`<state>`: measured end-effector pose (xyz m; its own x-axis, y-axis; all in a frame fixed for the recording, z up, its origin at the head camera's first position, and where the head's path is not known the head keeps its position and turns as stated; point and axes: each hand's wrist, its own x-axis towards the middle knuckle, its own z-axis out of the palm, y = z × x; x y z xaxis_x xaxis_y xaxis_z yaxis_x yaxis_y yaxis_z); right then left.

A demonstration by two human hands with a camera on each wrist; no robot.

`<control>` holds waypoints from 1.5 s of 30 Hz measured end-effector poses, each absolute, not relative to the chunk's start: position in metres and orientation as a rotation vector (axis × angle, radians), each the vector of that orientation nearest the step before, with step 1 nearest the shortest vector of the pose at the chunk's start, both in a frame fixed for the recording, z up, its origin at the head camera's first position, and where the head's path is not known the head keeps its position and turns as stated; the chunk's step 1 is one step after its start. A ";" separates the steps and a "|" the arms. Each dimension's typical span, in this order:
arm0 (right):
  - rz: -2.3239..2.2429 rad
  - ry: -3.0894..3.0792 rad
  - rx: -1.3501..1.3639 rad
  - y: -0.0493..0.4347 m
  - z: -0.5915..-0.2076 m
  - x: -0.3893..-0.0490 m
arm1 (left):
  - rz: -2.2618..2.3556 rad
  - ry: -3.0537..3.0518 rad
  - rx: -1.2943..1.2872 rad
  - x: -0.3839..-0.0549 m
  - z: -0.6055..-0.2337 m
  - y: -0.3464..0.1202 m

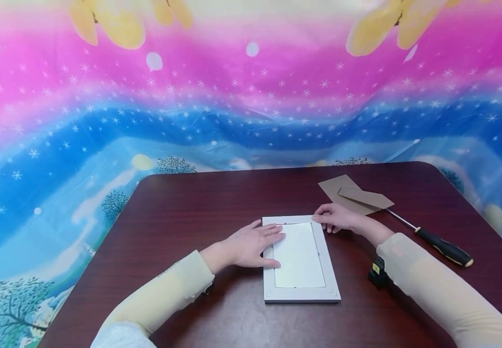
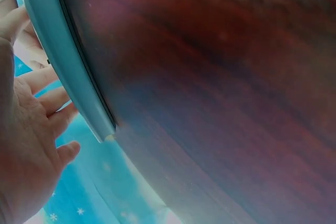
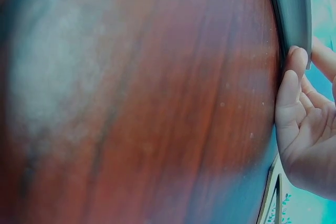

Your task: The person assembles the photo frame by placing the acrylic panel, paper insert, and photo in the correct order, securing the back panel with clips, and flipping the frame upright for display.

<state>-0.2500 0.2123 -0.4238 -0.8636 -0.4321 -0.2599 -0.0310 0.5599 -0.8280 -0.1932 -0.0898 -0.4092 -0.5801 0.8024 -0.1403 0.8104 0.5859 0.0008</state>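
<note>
A white picture frame [image 1: 331, 270] lies back side up on the table, a pale sheet [image 1: 298, 256] filling its opening. My left hand [image 1: 248, 245] rests with spread, straight fingers across the frame's left side, fingertips reaching onto the sheet. In the left wrist view, that hand [image 2: 31, 129] shows beside the frame's side edge [image 2: 63, 51]. My right hand [image 1: 334, 217] grips the frame's far right corner, one finger on top and others bent against the side. The right wrist view shows these curled fingers [image 3: 296, 64] at the frame's edge [image 3: 294, 14].
Beyond my right hand lies a brown backing board [image 1: 342, 186] with a stand leg [image 1: 370, 197] folded out on it. A screwdriver [image 1: 444, 246] with a black handle lies to the right, its shaft tip by the board. A patterned cloth [image 1: 251, 96] hangs behind the dark wooden table [image 1: 190, 208].
</note>
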 end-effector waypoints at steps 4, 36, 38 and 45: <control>-1.236 2.363 -0.376 0.212 -0.425 -0.250 | -0.121 2.689 1.357 -0.192 -0.408 -0.089; -1.228 2.362 -0.389 0.214 -0.425 -0.250 | 0.661 2.676 0.652 -0.252 -0.393 -0.094; -1.227 2.364 -0.393 0.214 -0.424 -0.250 | 0.778 2.557 0.570 -0.255 -0.396 -0.093; -1.230 2.357 -0.385 0.213 -0.426 -0.251 | 0.919 2.337 0.561 -0.263 -0.409 -0.092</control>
